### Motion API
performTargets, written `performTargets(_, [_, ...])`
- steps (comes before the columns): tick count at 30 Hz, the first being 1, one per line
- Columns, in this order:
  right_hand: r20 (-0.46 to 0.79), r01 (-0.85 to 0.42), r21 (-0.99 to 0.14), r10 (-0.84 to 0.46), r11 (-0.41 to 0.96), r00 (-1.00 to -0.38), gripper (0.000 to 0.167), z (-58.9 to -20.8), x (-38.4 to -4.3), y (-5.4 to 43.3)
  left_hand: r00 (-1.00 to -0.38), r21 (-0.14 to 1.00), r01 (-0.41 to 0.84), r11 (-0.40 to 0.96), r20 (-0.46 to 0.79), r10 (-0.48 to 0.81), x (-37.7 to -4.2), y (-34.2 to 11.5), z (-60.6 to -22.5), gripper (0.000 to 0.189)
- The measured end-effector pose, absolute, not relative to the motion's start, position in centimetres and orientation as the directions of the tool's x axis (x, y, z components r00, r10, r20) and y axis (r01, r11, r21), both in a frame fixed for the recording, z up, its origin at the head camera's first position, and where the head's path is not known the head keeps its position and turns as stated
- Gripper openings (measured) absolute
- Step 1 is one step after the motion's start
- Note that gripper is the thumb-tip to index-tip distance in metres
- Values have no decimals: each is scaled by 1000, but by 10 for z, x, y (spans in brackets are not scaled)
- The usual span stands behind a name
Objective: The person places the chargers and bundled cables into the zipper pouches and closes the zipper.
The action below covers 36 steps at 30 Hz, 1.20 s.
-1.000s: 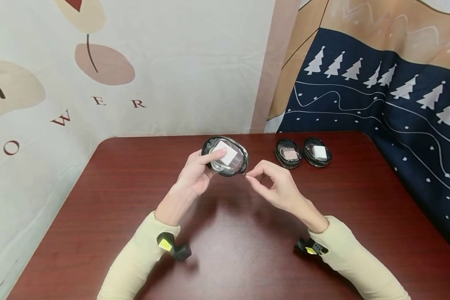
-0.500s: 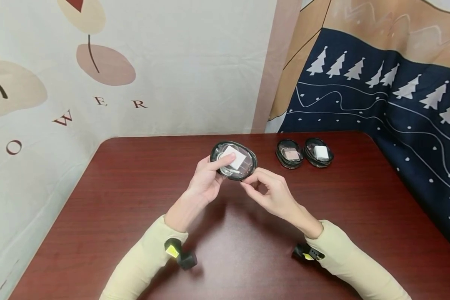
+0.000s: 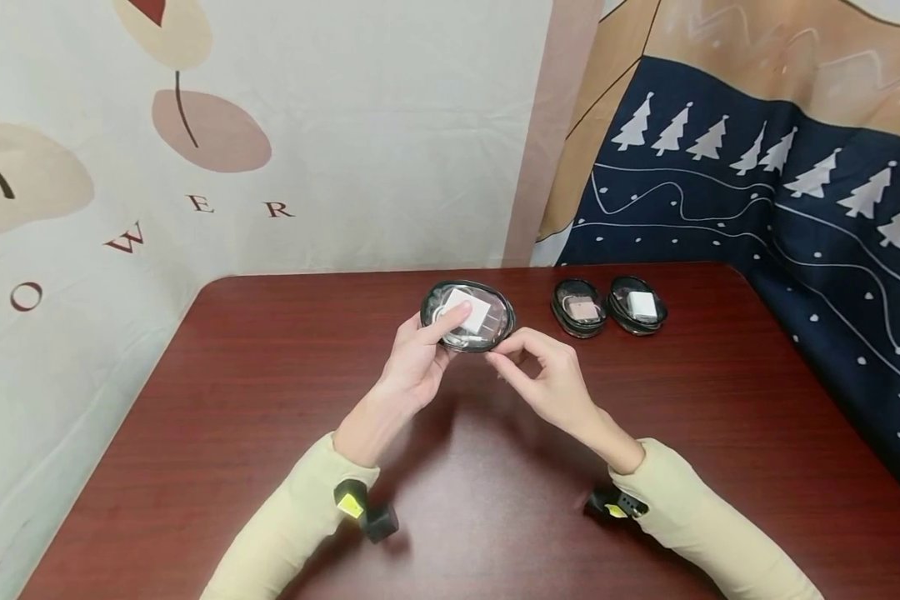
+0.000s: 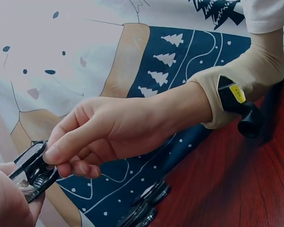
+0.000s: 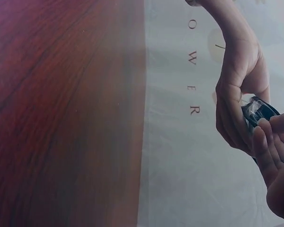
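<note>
My left hand (image 3: pixel 412 367) grips a small oval clear zip pouch (image 3: pixel 487 302) with black trim, thumb laid across its front. Inside the pouch are a white square block (image 3: pixel 474 315) and a pale coiled cable. At the lower right edge of the pouch, my right hand (image 3: pixel 551 379) pinches the zipper pull between thumb and forefinger; the pull is mostly hidden by the fingertips. In the left wrist view, the right thumb and forefinger meet at the edge of the pouch (image 4: pixel 38 177). The right wrist view shows both hands close around the pouch (image 5: pixel 258 111).
Two similar black-trimmed clear pouches stand side by side at the back right of the table: one with a pinkish block (image 3: pixel 581 310), one with a white block (image 3: pixel 641 306). The dark red table (image 3: pixel 232 400) ends at printed cloth hangings behind.
The left hand and pouch have shifted slightly right. The right fingertips have moved from the pouch's right corner to its lower edge, closer in against it. The other pouches have stayed put.
</note>
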State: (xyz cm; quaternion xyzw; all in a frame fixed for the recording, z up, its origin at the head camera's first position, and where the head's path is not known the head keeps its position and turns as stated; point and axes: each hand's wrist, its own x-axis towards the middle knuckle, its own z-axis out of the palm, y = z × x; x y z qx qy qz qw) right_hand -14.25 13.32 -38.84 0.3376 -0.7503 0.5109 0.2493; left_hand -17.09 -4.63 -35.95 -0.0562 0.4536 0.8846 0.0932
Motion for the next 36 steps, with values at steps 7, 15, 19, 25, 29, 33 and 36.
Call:
performTargets(7, [679, -722, -641, -247, 260, -692, 15, -385, -146, 135, -981, 772, -189, -607, -169, 90, -171, -43, -357, 37])
performTargets(15, [655, -685, -696, -202, 214, -728, 10, -372, -151, 138, -986, 725, -163, -669, -100, 132, -175, -37, -345, 38])
performTargets(19, [635, -657, -725, -170, 205, -754, 8, -369, -154, 141, -984, 722, -166, -672, -78, 159, -176, -37, -342, 41])
performTargets(25, [592, -601, -771, -113, 210, -798, 8, -366, -161, 146, -978, 815, -192, -546, -117, 170, -178, -45, -345, 13])
performTargets(29, [558, -563, -799, -87, 210, -825, 10, -361, -167, 150, -969, 855, -204, -477, -107, 223, -181, -48, -347, 12])
performTargets(33, [523, -526, -829, -70, 190, -850, 14, -357, -173, 152, -952, 874, -244, -419, -134, 274, -183, -48, -350, 28])
performTargets(36, [507, -509, -841, -62, 182, -860, 16, -357, -177, 152, -945, 886, -255, -387, -144, 292, -183, -45, -350, 52])
